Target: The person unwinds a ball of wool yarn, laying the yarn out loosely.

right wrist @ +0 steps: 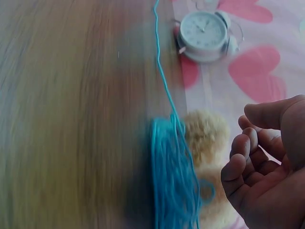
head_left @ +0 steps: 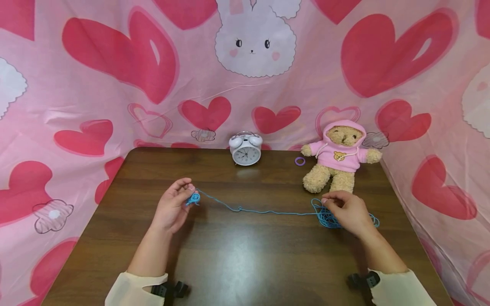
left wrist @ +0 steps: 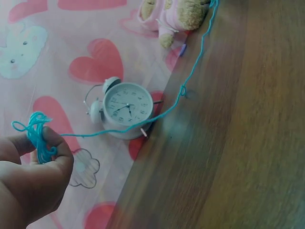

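My left hand (head_left: 174, 204) pinches a small wound bundle of blue yarn (left wrist: 42, 138) between thumb and fingers, raised over the table's left half. From that bundle a single blue strand (head_left: 268, 211) runs right, with a small kink partway, to a loose heap of looped blue yarn (head_left: 328, 219) on the table. Over this heap hovers my right hand (head_left: 350, 210), hiding part of it in the head view. Its fingers are loosely bent beside the yarn, and the right wrist view shows nothing between the thumb (right wrist: 267, 114) and fingers.
A white twin-bell alarm clock (head_left: 246, 149) stands at the back middle of the brown wooden table (head_left: 237, 263). At the back right sits a teddy bear (head_left: 340, 155) in a pink hoodie, close behind the yarn heap. A purple ring (head_left: 300, 161) lies left of it. Pink heart-print cloth (head_left: 153, 85) surrounds the table.
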Tool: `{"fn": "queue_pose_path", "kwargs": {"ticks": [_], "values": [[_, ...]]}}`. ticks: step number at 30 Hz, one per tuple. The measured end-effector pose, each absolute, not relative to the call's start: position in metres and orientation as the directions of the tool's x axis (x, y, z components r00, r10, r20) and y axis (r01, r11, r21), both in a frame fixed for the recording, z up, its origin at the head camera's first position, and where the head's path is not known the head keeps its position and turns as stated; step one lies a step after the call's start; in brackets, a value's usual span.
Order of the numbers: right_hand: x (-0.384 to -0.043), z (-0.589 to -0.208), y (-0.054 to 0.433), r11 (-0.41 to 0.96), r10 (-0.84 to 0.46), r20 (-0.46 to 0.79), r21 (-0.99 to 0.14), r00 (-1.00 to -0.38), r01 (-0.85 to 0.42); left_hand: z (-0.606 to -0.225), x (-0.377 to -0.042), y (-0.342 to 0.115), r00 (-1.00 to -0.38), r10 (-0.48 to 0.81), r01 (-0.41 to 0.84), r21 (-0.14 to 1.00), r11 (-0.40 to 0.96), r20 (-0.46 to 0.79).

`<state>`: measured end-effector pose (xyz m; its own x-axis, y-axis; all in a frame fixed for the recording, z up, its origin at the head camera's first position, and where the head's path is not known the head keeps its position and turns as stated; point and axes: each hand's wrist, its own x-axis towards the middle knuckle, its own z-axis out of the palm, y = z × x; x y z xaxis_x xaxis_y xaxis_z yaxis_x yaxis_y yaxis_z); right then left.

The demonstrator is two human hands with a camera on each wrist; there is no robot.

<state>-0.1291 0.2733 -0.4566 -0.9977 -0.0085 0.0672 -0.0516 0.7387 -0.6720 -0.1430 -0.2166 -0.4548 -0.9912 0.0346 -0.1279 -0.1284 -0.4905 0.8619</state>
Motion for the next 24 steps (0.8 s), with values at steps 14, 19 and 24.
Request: {"fn": "queue_pose_path", "kwargs": {"ticks": [14, 19, 24], "values": [[-0.146, -0.465, 0.215, 0.63, -0.117, 0.095, -0.763, -0.989, -0.147, -0.457, -0.144, -0.193, -0.985, 0.077, -0.171, 0.89, -0.423, -0.152], [-0.148, -0.467, 0.197, 0.619, -0.15, 0.124, -0.762, -0.981, -0.191, -0.458, -0.143, -0.185, -0.983, 0.098, -0.181, 0.891, -0.416, -0.154], [-0.151, -0.469, 0.176, 0.575, -0.196, 0.177, -0.776, -0.965, -0.259, -0.458, -0.143, -0.178, -0.981, 0.121, -0.191, 0.894, -0.406, -0.155]]}}
